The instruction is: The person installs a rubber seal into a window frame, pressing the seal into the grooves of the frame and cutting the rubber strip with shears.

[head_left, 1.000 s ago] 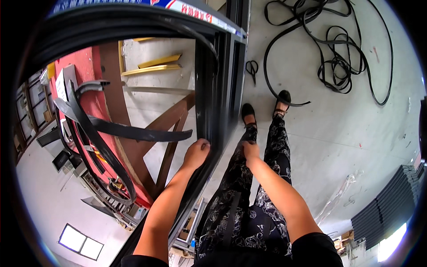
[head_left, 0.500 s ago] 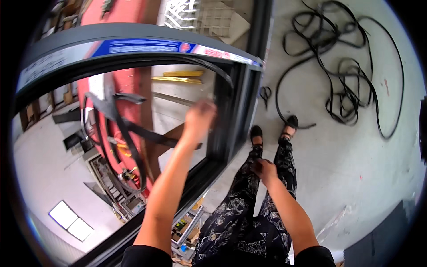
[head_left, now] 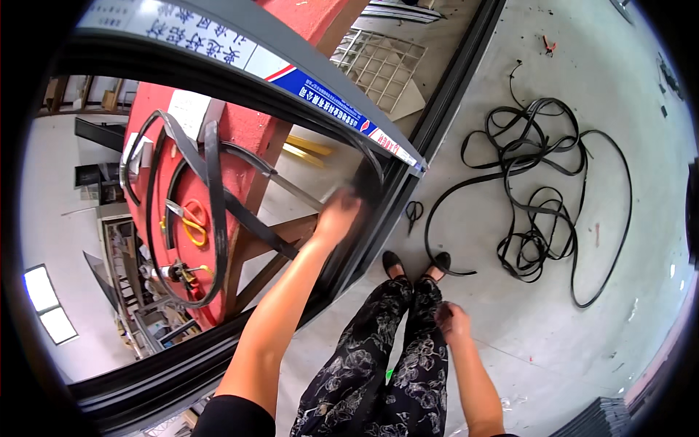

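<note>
Pale grey floor [head_left: 553,364] fills the right side of the view, while a red surface [head_left: 269,29] slants across the left, behind a dark window frame. On that frame, a long rail [head_left: 464,62] runs from upper right down toward lower left. A labelled crossbar [head_left: 291,45] slopes from upper left down to the right and meets it near the middle.

Along the crossbar's inner edge lies a thin black strip [head_left: 374,156], its long axis following the bar before curving downward at the corner. The left hand [head_left: 337,218] is at this inner corner, blurred, fingers bent; whether it has hold of anything I cannot tell. Low beside the trouser leg, the right hand [head_left: 455,320] is loosely curled; its grip is hidden too.

Broad black strip [head_left: 213,182] loops over the red surface around orange-handled scissors [head_left: 188,218], one length slanting down rightward to the left forearm. On the floor, black scissors [head_left: 412,221] point toward the feet beside a tangled coil [head_left: 539,156], whose free end points right, just past the right shoe [head_left: 443,259].
</note>
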A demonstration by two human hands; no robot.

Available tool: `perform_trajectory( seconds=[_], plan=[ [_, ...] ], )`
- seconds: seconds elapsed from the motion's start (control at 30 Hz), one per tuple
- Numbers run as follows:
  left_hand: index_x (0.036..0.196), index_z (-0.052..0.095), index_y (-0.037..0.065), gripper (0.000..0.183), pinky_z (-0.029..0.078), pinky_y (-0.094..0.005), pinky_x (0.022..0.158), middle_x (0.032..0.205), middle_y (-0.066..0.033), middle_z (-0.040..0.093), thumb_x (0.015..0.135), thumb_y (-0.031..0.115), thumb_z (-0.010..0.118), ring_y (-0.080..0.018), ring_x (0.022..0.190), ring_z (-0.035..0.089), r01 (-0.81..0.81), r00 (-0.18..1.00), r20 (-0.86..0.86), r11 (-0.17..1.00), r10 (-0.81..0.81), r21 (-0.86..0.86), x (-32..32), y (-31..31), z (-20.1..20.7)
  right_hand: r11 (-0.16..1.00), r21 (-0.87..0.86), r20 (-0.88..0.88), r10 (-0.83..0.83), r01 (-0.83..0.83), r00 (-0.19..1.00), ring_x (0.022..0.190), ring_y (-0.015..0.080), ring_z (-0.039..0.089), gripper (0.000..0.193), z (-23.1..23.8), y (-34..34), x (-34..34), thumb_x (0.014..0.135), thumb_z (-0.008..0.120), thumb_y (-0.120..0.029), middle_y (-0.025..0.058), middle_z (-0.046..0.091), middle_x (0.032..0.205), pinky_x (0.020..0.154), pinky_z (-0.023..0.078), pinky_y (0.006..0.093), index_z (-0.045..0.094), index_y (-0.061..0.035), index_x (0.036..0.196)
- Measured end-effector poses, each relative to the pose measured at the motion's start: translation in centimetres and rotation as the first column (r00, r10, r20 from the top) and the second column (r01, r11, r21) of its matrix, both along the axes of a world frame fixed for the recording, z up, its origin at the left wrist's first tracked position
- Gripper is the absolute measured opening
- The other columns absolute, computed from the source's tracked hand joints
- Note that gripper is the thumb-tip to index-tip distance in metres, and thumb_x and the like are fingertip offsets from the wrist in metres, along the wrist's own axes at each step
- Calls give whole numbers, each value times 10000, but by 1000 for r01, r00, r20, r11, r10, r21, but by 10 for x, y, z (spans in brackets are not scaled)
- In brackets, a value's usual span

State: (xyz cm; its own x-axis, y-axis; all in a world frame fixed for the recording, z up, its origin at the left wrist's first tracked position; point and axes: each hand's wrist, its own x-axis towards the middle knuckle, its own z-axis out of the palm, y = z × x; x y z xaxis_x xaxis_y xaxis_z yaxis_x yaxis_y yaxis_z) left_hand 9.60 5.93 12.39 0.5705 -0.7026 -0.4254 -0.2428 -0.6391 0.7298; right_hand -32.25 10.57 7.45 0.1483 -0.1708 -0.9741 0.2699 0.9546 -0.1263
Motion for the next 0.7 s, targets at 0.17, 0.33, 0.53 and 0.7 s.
perform_trajectory(
  seconds=[0.17,0.33,0.53,0.7],
  plan=[
    [1171,512,-17,496,511,-293,694,980,-112,652,808,240,732,-175,823,643,-146,989,-29,962,143,-232,-11,-92,-7,997,74,-77,18,-13,997,725,241,630,125,17,18,41,877,550,-108,110,641,841,660,550,355,575,-7,947],
    [981,567,-10,342,483,-408,747,908,-176,646,774,244,663,-344,839,628,-10,955,294,993,44,-115,-24,-71,-16,986,27,-84,168,-167,982,745,218,646,154,35,10,97,870,565,-91,93,651,857,695,553,331,599,0,990],
    [1026,588,11,264,475,-307,616,791,-84,627,837,186,647,-169,644,597,-31,976,209,989,60,-143,-28,-39,-8,935,-188,-57,294,-299,954,735,166,630,176,26,-17,135,870,564,-103,74,642,846,672,519,279,610,21,987],
    [974,604,30,135,434,-238,524,709,-15,581,864,103,637,-86,569,543,-212,900,-420,959,116,-190,-35,-59,-24,908,-150,-114,376,-390,919,761,176,626,189,5,-7,133,887,539,-83,84,647,914,700,521,292,605,16,1034]
  ],
)
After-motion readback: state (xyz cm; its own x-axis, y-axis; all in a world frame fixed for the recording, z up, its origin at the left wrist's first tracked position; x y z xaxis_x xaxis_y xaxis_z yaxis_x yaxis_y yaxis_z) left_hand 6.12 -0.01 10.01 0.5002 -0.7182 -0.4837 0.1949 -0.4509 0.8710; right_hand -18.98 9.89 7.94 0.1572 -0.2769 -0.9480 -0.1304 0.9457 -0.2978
